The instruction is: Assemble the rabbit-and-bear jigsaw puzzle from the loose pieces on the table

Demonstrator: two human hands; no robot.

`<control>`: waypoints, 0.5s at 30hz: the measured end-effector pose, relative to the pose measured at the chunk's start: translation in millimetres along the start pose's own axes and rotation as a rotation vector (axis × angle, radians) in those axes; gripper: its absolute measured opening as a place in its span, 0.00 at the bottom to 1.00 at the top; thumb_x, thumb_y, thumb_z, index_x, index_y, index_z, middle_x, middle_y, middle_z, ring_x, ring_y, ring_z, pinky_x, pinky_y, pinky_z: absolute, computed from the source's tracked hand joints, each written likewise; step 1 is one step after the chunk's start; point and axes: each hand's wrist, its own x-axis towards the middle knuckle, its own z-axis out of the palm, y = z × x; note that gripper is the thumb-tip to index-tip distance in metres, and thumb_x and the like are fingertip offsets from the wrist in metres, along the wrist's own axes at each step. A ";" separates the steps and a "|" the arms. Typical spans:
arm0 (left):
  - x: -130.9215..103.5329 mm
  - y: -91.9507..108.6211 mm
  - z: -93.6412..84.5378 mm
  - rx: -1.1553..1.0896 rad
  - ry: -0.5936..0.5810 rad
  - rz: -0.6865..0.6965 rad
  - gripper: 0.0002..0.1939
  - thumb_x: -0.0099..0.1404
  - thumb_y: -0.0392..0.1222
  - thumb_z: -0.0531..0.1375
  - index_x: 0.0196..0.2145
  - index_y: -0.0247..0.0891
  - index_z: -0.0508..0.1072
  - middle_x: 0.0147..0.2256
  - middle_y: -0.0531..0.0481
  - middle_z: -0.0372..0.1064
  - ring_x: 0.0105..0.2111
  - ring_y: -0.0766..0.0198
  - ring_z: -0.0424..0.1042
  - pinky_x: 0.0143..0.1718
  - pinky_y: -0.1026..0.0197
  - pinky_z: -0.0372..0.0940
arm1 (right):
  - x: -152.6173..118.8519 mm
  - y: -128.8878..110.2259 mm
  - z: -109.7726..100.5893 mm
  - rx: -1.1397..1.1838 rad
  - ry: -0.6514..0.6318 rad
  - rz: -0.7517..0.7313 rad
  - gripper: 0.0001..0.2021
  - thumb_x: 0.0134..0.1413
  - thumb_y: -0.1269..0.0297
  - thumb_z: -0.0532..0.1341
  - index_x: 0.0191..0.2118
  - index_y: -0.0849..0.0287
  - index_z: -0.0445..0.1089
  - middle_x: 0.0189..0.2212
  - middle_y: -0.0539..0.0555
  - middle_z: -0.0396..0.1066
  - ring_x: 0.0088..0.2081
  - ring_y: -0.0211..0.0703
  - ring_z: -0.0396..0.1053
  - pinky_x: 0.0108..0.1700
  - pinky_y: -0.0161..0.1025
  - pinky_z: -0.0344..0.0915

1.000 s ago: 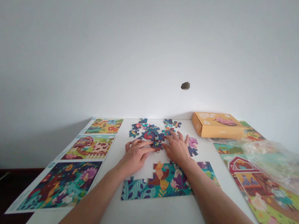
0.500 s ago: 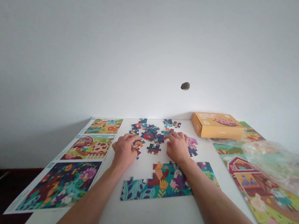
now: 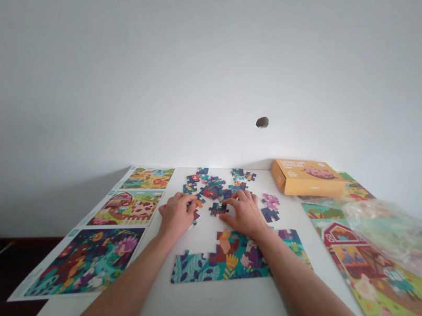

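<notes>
My left hand (image 3: 177,215) is closed, its curled fingertips on a puzzle piece (image 3: 198,203) with an orange curve; the fingers partly cover it. My right hand (image 3: 245,213) has its thumb and fingers apart at the right edge of a dark blue puzzle piece (image 3: 217,210), which lies on the white table (image 3: 188,313). Behind both hands several loose pieces (image 3: 212,189) lie in a cluster. Nearer to me is a joined strip of puzzle (image 3: 230,266) with a rabbit and yellow flower, partly covered by my right forearm.
On the left lies a sheet (image 3: 146,233) with three printed pictures. A yellow puzzle box (image 3: 310,186) stands at the back right against the wall. A farm picture (image 3: 372,272) and a clear plastic bag (image 3: 391,227) are on the right. Pink and blue pieces (image 3: 271,203) lie beyond my right hand.
My right hand has moved left and a little nearer to me, from the back pieces to the dark blue piece. My left hand stays nearly in place, and the orange-curved piece has shifted slightly.
</notes>
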 end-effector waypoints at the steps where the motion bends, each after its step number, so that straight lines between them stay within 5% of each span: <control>1: 1.3 -1.7 1.2 -0.024 0.001 0.017 0.12 0.63 0.38 0.57 0.43 0.44 0.76 0.42 0.48 0.71 0.43 0.57 0.71 0.43 0.58 0.62 | 0.0 -0.2 0.0 0.001 0.001 0.002 0.19 0.53 0.47 0.63 0.49 0.49 0.72 0.45 0.56 0.63 0.49 0.51 0.57 0.52 0.50 0.52; 15: 10.4 2.6 -0.2 -0.051 -0.020 0.005 0.12 0.66 0.46 0.55 0.35 0.42 0.77 0.32 0.49 0.77 0.31 0.61 0.73 0.32 0.64 0.60 | -0.8 -2.1 0.0 0.003 -0.006 -0.003 0.17 0.55 0.52 0.62 0.49 0.50 0.72 0.44 0.57 0.65 0.49 0.52 0.59 0.51 0.49 0.53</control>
